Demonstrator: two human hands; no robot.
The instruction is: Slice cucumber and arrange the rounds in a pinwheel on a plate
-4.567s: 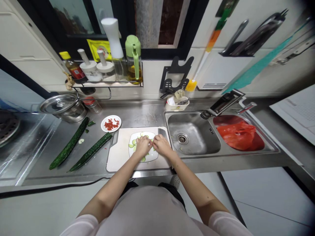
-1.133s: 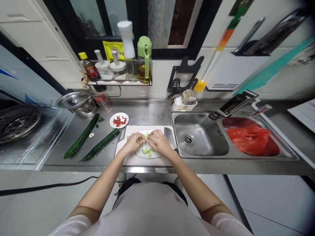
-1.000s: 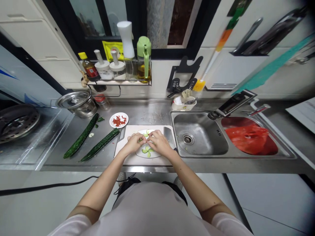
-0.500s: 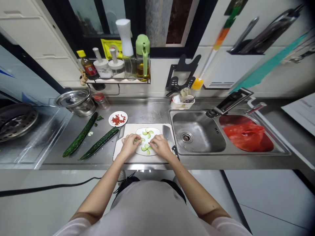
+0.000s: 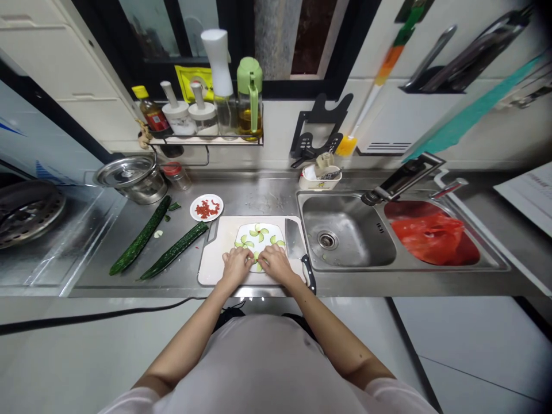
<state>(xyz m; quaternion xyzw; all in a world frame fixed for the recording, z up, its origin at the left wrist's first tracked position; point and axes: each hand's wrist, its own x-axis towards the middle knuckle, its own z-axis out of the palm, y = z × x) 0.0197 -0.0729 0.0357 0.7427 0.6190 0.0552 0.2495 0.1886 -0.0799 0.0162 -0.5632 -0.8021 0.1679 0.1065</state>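
Left hand (image 5: 236, 265) and right hand (image 5: 276, 263) drew nearer; cucumber slices (image 5: 259, 234) lie just beyond.

Plate (image 5: 276, 231) on board (image 5: 214, 263), knife (image 5: 295, 247) right

Flanked board, open steel behind
A broad steel cleaver with black handle (image 5: 295, 246) lies just right of the white plate (image 5: 268, 226) on the pale cutting board (image 5: 213, 265); a long dark green cucumber half (image 5: 175, 259) flanks its left; bare stainless counter (image 5: 263, 200) behind.
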